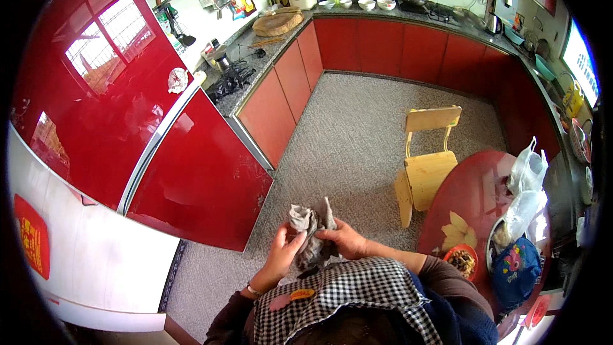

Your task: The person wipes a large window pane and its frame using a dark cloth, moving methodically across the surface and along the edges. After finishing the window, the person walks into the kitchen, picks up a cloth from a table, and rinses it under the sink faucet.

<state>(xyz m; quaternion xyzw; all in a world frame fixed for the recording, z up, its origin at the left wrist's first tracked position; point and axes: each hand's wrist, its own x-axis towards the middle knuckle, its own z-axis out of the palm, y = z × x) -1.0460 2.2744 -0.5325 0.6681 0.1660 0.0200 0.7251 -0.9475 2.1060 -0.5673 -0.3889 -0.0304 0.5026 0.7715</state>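
A crumpled grey cloth (pixel 313 233) is bunched up in front of my checked apron (pixel 345 287). My left hand (pixel 281 252) grips its left side, the thumb pressed over the folds. From the right, my right hand (pixel 345 239) holds the same cloth, thumb on top and the other fingers mostly hidden behind it. The cloth's upper end sticks up between my hands, and its lower part hangs near the apron. A bracelet sits on my left wrist.
A red refrigerator (pixel 198 179) stands at the left. Red cabinets (pixel 389 45) with a dark counter run along the back. A wooden chair (pixel 428 172) stands right of centre, beside a red round table (pixel 460 198) bearing plastic bags (pixel 527 179), a blue cap-like item (pixel 516 271) and a red bowl (pixel 472 262).
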